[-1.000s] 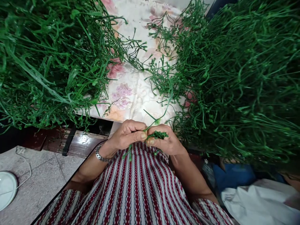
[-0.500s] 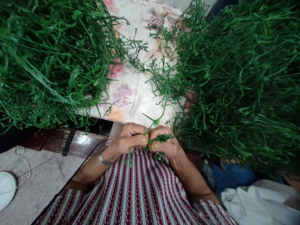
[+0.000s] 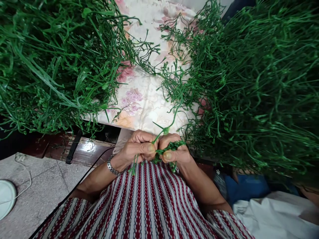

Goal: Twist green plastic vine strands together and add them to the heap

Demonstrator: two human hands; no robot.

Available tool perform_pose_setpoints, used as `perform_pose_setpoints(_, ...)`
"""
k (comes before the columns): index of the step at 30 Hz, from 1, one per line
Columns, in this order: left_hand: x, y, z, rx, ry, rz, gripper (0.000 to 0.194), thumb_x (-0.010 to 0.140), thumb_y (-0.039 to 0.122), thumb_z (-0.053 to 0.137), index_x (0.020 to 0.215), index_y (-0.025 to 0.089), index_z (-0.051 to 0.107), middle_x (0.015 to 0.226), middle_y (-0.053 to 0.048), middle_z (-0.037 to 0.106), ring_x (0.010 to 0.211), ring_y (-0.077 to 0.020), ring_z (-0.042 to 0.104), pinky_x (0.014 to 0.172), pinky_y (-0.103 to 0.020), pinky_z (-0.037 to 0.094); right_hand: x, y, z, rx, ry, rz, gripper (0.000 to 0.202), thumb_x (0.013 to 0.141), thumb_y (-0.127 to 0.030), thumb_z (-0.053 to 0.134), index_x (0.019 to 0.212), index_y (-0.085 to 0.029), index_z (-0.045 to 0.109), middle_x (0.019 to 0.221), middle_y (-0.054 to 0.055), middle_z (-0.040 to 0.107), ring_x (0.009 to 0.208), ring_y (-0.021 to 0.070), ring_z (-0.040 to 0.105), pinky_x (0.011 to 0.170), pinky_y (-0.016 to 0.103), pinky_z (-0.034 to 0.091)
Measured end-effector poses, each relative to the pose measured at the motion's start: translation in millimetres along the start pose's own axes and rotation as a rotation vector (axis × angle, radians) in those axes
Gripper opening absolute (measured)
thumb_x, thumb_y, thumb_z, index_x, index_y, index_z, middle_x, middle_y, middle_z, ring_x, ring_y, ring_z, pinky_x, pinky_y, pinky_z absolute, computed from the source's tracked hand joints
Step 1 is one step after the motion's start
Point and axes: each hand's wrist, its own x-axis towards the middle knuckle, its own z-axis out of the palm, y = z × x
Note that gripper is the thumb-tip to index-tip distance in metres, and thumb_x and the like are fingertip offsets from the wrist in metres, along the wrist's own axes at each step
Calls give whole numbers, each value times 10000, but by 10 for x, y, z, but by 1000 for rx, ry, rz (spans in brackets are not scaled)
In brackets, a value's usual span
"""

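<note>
My left hand (image 3: pixel 142 147) is closed, thumb against fingers, on a thin green artificial plant stem (image 3: pixel 157 136). From a knob above the hands, this stem curves up toward the right-hand pile; thin sprigs hang below the left palm. Close beside it, my right hand (image 3: pixel 176 152) is closed round a small bunch of crinkled green plastic sprigs (image 3: pixel 177 144), its thumb pressing on them. Some green strands span the narrow gap between both thumbs. The fingertips under the bunch are hidden.
Tall heaps of green stems stand left (image 3: pixel 54 66) and right (image 3: pixel 259 86) on a flowered tablecloth (image 3: pixel 147 99). A grey surface with a round white lid-like object (image 3: pixel 7 199) is at lower left. White cloth (image 3: pixel 276 212) and something blue (image 3: pixel 249 187) lie at lower right.
Both hands stay close together with the same stem and sprigs. More green strands now show between the thumbs, and the hanging sprigs have swung slightly left. The view has shifted a little.
</note>
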Motion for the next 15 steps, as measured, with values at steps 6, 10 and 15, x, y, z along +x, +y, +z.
perform_pose_setpoints(6, 19, 139, -13, 377, 171, 130, 313, 771, 383, 573, 592, 137, 499, 538, 26, 379, 487, -68, 314, 451, -219, 238, 39, -201, -67, -325, 161, 13, 320, 758, -432, 606, 632, -143, 553, 566, -7, 534, 509, 83, 464, 501, 208, 381)
perform_pose_setpoints(10, 68, 193, -30, 645, 303, 186, 274, 767, 338, 587, 616, 148, 460, 573, 37, 374, 547, -76, 331, 511, -210, 273, 70, -361, -108, -653, 221, 8, 191, 788, -314, 615, 726, -134, 595, 637, -8, 548, 588, 81, 481, 563, 189, 380)
perform_pose_setpoints(15, 151, 165, -45, 599, 394, 222, 244, 773, 286, 562, 617, 164, 419, 563, 51, 355, 515, -69, 297, 492, -203, 252, 120, -381, -145, -815, 250, 13, 156, 814, -294, 581, 790, -142, 608, 695, 0, 590, 633, 93, 522, 603, 193, 386)
